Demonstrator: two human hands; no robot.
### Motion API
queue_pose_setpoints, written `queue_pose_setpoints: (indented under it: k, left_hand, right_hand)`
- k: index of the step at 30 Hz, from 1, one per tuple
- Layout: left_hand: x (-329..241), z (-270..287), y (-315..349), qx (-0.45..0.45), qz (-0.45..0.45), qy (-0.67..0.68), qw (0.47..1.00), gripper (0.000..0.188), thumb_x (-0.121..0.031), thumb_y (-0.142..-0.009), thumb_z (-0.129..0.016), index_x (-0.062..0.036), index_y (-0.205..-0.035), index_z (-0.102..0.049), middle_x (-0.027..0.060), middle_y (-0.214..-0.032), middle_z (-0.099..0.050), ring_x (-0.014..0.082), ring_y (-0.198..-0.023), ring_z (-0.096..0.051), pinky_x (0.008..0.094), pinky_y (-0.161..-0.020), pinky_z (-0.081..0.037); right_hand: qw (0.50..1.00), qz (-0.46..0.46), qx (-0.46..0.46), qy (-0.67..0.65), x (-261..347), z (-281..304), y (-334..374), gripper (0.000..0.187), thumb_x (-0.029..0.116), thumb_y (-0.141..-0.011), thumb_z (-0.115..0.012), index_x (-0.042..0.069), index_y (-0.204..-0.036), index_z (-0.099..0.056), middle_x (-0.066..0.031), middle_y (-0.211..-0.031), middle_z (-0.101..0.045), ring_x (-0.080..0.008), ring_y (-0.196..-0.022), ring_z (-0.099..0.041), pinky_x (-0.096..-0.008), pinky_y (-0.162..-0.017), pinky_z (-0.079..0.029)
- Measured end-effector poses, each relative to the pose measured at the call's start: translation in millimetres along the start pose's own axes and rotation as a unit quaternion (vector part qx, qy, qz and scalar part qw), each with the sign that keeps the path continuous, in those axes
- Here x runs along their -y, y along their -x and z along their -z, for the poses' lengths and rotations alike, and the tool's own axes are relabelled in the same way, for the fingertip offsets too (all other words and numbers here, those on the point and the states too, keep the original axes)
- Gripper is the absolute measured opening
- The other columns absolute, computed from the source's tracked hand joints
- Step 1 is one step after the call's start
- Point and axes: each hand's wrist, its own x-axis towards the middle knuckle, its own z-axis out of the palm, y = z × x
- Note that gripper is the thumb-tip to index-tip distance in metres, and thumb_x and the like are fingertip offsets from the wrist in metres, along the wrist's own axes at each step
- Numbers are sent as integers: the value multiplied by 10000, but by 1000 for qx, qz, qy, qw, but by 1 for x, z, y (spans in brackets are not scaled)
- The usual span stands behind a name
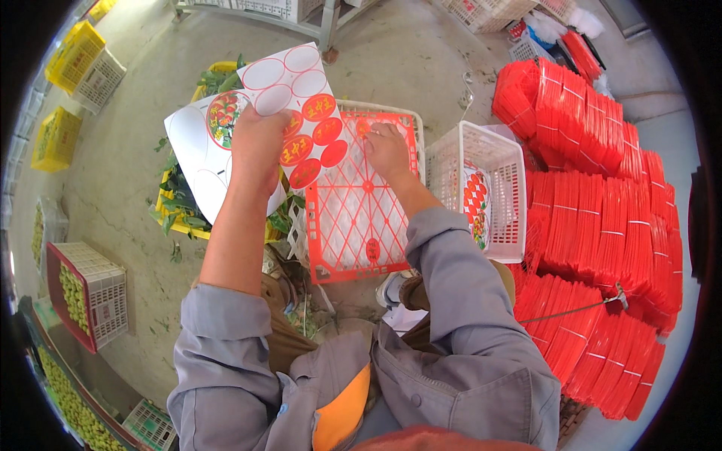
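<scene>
A person in a grey jacket, seen from above, works over a concrete floor with both bare hands raised in front of them.

The left hand holds up sticker sheets, white backing paper carrying round red and orange stickers, with several empty round outlines at the sheets' far end. The fingers are curled around the sheets' near edge, pinching them, and the sheets fan out to the left and far side of the hand. A second sheet, lying behind and to the left, shows one large round sticker with a fruit picture.

The right hand rests at the far end of a flat red plastic lattice lid, which lies just right of the sticker sheets. Its fingers are bent down and pressed together against the lid's far edge; whether a sticker is under them cannot be told. A small red round sticker sits at the lid's near edge.

The lid rests on a white plastic crate. Just to the right stands another white crate, holding a sheet of stickers upright inside. Further right, a large heap of bundled red lattice lids fills the floor.

Left of the hands, beneath the sheets, a yellow crate holds green leafy branches. At the near left, a white crate contains small green fruit, and yellow crates stand at the far left.
</scene>
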Motion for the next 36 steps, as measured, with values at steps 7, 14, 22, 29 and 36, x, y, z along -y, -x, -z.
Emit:
queue_pose_setpoints:
  k: [7, 14, 22, 29, 36]
  left_hand:
    - [5, 3, -4, 23, -10, -17, 1000, 325, -2, -897, -626, 27, -1221, -613, 75, -1101, -678, 150, -973, -634, 309, -848, -516]
    - [1, 1, 2, 52, -4, 36, 998, 286, 13, -915, -640, 56, -1196, -612, 116, -1088, -703, 199, -927, -692, 340, -822, -579]
    - [19, -23, 10, 251, 111, -4, 961, 320, -47, -936, -707, -6, -1245, -636, 96, -1129, -725, 193, -983, -703, 350, -873, -581]
    - [21, -20, 28, 93, -150, -426, 887, 694, -17, -834, -612, -74, -1505, -446, 345, -1289, -608, 477, -1230, -577, 489, -1008, -485]
    - [-42, 118, 6, -281, -300, -467, 783, 337, -8, -867, -550, -73, -1143, -732, 180, -1165, -666, 395, -1063, -649, 463, -903, -526]
  right_hand:
    - [988, 8, 117, 102, 8, 19, -6, 369, 186, -915, -641, 102, -1271, -696, -100, -1381, -642, -301, -1365, -501, -503, -1152, -346]
    - [982, -140, 121, -47, -42, 138, 1, 374, 240, -958, -629, 61, -1282, -683, -152, -1247, -699, -329, -1181, -640, -414, -1038, -491]
    - [873, -279, 135, -376, -7, 240, 65, 458, 238, -949, -735, -16, -1317, -635, -143, -1250, -717, -202, -1155, -676, -339, -1005, -521]
    - [867, -305, 218, -328, 53, 207, 64, 394, 182, -968, -712, -29, -1291, -634, -113, -1211, -714, -188, -1114, -673, -331, -1002, -518]
    - [887, -173, 243, -353, 152, 71, -8, 553, 282, -894, -790, -13, -1311, -578, -185, -1295, -667, -265, -1168, -661, -381, -990, -531]
